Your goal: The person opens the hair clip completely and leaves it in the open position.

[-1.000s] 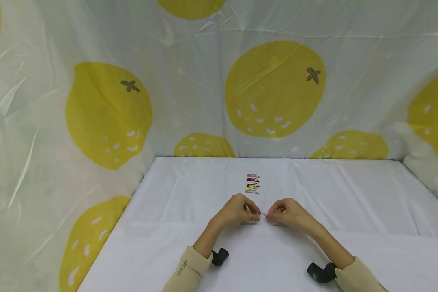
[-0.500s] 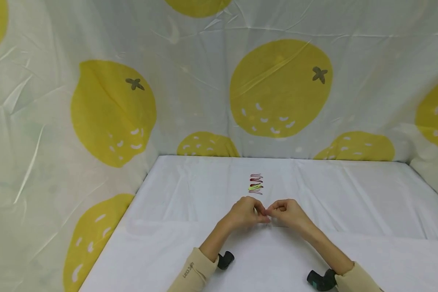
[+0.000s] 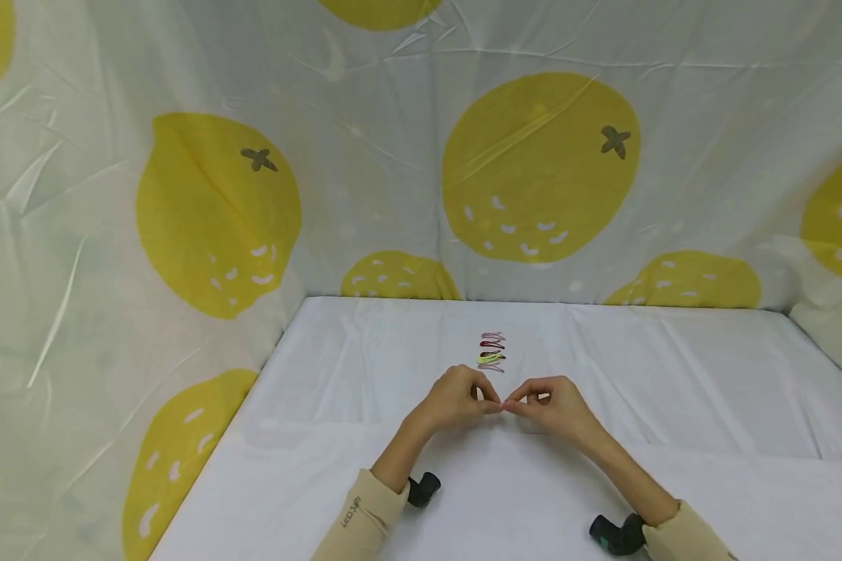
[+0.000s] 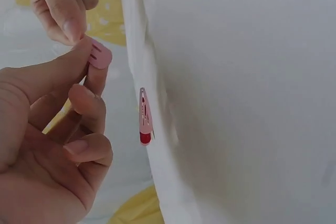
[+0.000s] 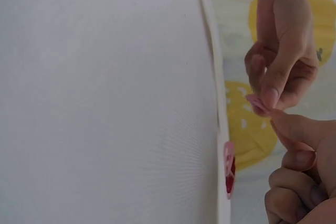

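Note:
In the middle of the table, a small pink snap hair clip (image 4: pixel 101 54) is pinched between both hands. My left hand (image 3: pixel 458 400) holds its wide rounded end between thumb and index finger. At the other end, my right hand (image 3: pixel 556 405) pinches the narrow tip, which its fingertips mostly cover. Just beyond the hands lies a column of snap hair clips (image 3: pixel 491 357) in pink, dark red and yellow-green. The left wrist view shows a pink clip (image 4: pixel 145 114) at the near end of that column, with red behind it.
A white cloth covers the table (image 3: pixel 673 374). Behind and to the left hangs a pale curtain (image 3: pixel 365 171) with large yellow lemons. Black wrist devices (image 3: pixel 617 536) stick out at both beige sleeves (image 3: pixel 361 510).
A second ago only the right hand held the pink clip, with the left fingers parted beside it. The left thumb and index finger have since closed on it. The column of clips is unchanged.

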Action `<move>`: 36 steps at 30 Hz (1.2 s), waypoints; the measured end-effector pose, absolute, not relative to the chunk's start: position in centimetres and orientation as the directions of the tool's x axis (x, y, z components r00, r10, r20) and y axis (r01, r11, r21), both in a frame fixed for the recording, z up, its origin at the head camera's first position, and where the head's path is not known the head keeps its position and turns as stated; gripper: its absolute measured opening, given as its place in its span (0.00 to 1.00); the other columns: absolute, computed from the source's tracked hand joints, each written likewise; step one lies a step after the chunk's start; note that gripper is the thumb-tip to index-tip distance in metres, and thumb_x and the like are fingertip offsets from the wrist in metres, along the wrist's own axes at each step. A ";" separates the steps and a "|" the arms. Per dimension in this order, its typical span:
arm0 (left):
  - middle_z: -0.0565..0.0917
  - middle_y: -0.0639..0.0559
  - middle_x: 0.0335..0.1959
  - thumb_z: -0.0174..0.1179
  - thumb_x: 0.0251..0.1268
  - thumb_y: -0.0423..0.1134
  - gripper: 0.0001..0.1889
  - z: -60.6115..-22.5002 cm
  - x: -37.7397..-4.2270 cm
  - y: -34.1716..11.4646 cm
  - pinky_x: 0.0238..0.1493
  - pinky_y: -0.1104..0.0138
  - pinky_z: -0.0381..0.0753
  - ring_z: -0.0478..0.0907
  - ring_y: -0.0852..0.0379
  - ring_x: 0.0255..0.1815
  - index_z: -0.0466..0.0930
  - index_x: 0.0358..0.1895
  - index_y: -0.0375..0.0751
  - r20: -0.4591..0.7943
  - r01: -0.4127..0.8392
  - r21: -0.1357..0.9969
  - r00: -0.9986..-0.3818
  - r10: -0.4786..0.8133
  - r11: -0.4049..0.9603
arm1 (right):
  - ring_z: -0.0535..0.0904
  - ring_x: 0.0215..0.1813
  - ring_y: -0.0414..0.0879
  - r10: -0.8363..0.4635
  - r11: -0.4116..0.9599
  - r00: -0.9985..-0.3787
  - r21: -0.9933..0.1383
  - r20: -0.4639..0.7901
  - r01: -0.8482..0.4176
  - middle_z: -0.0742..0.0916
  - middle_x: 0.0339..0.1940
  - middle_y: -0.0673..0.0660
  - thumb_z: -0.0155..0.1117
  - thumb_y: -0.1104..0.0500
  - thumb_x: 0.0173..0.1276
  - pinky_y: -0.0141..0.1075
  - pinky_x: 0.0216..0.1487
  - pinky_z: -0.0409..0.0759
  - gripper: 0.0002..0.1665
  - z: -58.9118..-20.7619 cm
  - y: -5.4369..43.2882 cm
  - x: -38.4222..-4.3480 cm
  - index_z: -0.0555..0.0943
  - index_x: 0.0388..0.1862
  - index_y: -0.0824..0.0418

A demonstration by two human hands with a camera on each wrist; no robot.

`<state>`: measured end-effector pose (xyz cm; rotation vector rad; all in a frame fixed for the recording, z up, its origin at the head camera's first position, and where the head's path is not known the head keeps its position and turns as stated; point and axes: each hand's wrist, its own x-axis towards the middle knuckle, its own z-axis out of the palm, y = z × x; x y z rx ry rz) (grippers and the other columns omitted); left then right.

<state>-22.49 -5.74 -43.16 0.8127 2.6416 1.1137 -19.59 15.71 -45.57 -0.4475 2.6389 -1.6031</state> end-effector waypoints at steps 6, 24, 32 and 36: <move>0.88 0.55 0.25 0.77 0.58 0.37 0.02 -43.1 -22.5 -5.7 0.24 0.76 0.65 0.67 0.69 0.21 0.93 0.31 0.44 0.140 0.436 0.700 -0.860 0.490 0.566 | 0.62 0.20 0.32 -0.203 0.413 -0.939 -0.845 0.278 -0.339 0.79 0.14 0.46 0.80 0.57 0.60 0.27 0.22 0.62 0.03 -45.9 15.7 -19.7 0.92 0.29 0.52; 0.91 0.56 0.27 0.76 0.59 0.35 0.01 -42.9 -22.7 -5.9 0.27 0.76 0.65 0.68 0.68 0.23 0.93 0.32 0.44 0.149 0.457 0.668 -0.855 0.496 0.587 | 0.68 0.21 0.33 -0.129 0.512 -0.908 -0.757 0.399 -0.406 0.82 0.16 0.45 0.82 0.62 0.57 0.27 0.22 0.65 0.03 -46.3 14.9 -19.5 0.93 0.31 0.57; 0.91 0.56 0.27 0.77 0.57 0.33 0.03 -42.8 -23.2 -6.3 0.26 0.76 0.67 0.69 0.70 0.22 0.94 0.31 0.46 0.157 0.455 0.666 -0.860 0.485 0.591 | 0.67 0.20 0.33 -0.076 0.515 -0.949 -0.803 0.306 -0.301 0.77 0.14 0.48 0.83 0.59 0.57 0.27 0.22 0.63 0.04 -46.4 14.9 -19.7 0.93 0.28 0.55; 0.92 0.56 0.27 0.77 0.57 0.34 0.02 -42.8 -23.7 -6.6 0.27 0.75 0.69 0.70 0.69 0.23 0.94 0.31 0.46 0.156 0.437 0.660 -0.875 0.458 0.611 | 0.67 0.20 0.33 -0.071 0.513 -0.960 -0.815 0.271 -0.268 0.78 0.14 0.48 0.81 0.61 0.59 0.27 0.23 0.63 0.03 -46.4 14.4 -20.3 0.93 0.28 0.56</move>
